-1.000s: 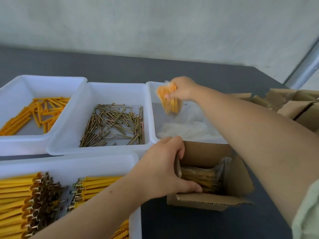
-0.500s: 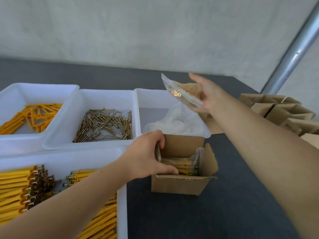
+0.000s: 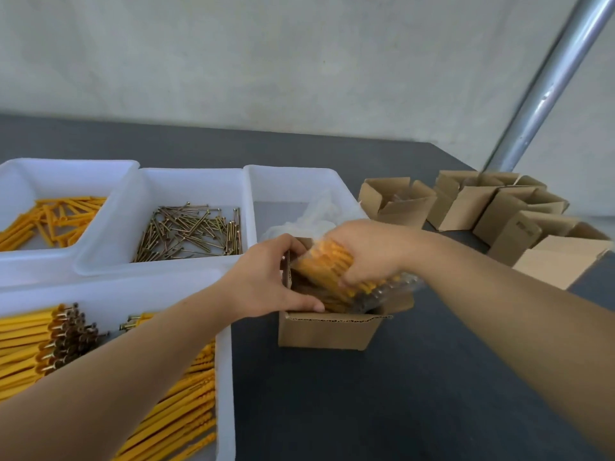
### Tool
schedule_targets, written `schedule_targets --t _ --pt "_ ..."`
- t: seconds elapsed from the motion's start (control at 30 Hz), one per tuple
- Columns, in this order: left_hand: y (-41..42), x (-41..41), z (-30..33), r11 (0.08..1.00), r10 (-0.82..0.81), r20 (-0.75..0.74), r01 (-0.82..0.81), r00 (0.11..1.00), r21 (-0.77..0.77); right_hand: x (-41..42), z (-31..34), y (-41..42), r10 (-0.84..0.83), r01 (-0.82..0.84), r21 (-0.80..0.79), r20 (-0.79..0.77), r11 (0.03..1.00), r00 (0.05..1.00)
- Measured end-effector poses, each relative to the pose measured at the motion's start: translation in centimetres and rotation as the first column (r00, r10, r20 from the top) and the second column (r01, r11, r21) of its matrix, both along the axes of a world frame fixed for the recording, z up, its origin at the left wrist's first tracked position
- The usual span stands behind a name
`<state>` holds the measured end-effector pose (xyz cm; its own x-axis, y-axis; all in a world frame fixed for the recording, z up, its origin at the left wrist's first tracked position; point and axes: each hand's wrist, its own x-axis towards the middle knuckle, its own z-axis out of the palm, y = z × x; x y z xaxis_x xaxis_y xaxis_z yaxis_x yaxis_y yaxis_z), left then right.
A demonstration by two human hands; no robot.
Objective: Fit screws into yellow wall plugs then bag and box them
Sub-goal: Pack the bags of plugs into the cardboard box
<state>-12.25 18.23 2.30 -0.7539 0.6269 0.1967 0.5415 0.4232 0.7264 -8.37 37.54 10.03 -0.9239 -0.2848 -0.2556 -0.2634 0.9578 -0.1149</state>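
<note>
1. So the right hand (image 3: pixel 369 251) has come down from up over the far tray and now has its fingers curled round a clear plastic bag of yellow wall plugs with screws (image 3: pixel 336 277), pushing it into the open brown cardboard box (image 3: pixel 327 331) near the middle of the dark grey table (image 3: pixel 416 394).
2. Left hand (image 3: pixel 266 277) is still gripping the box's left flap, thumb along the front edge.
3. Box sits just right of the near white plastic tray of assembled yellow plugs (image 3: pixel 133 294).
4. Far edge: white trays of loose yellow plugs (image 3: pixel 66 168), brass screws (image 3: pixel 189 178) and clear bags (image 3: pixel 293 178).
5. Far right corner: more open cardboard boxes (image 3: pixel 466 204), now fully in view.
</note>
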Motion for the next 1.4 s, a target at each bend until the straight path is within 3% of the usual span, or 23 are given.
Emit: schedule_targets --t 0.1,0.23,0.3,0.4,0.5,0.67,0.77,0.87,0.93,1.0,1.17,1.3,1.4 --pt "-0.2 -0.1 -0.1 1.0 -0.012 0.004 0.012 1.0 0.018 -1.3 -0.7 -1.6 0.033 -0.049 0.115 0.137 0.992 0.99" --pt "-0.2 -0.3 -0.1 1.0 -0.016 -0.028 0.016 0.999 -0.005 -2.4 -1.7 -2.8 0.023 -0.032 0.019 0.331 0.999 0.943" --pt "-0.1 -0.2 -0.2 1.0 -0.016 -0.035 0.016 0.999 -0.004 -2.4 -2.2 -3.2 0.029 -0.061 0.071 0.382 0.996 0.924" --pt "-0.1 -0.1 -0.1 0.999 -0.022 -0.014 0.022 1.0 0.034 -2.3 -1.5 -3.3 0.076 -0.098 0.139 0.159 0.985 0.984" --pt "-0.2 0.3 0.3 0.993 -0.026 0.024 0.023 0.999 0.114 -1.6 -0.2 -2.8 0.061 -0.061 0.009 -0.066 0.998 0.996" --pt "-0.3 0.7 0.5 0.988 0.008 0.014 -0.011 1.0 0.156 -0.3 -2.9 -3.8 0.048 -0.031 -0.143 0.12 0.989 0.992" --pt "-0.3 0.8 0.6 0.992 0.007 -0.019 -0.005 1.0 0.13 0.5 -2.3 -3.3 0.052 -0.039 -0.217 0.055 0.975 0.997" --pt "-0.3 0.8 0.6 0.994 0.009 -0.026 -0.006 1.0 0.112 3.0 -1.0 -1.7 -0.062 0.022 -0.346 -0.106 0.938 0.992" --pt "-0.3 0.9 0.7 0.996 0.023 -0.056 -0.018 0.998 0.084 4.8 -1.0 -1.1 -0.11 0.085 -0.196 -0.122 0.977 0.986" --pt "-0.3 0.9 0.8 0.997 0.025 -0.051 -0.021 0.998 0.075 5.8 -1.7 -1.5 -0.139 0.139 -0.048 -0.011 0.989 0.99" --pt "-0.2 1.2 1.0 0.998 0.01 -0.036 -0.008 0.999 0.062 4.4 -0.9 -2.9 -0.077 0.084 -0.056 0.121 0.995 0.99" --pt "-0.4 1.2 0.9 0.993 0.022 -0.057 -0.015 0.998 0.117 5.2 -1.8 -3.9 0.007 -0.011 -0.026 -0.16 1.0 0.987" --pt "-0.5 1.2 0.8 0.981 0.058 -0.035 -0.051 0.998 0.188 5.4 -3.8 -5.8 0.019 -0.011 0.066 -0.114 0.998 0.993"
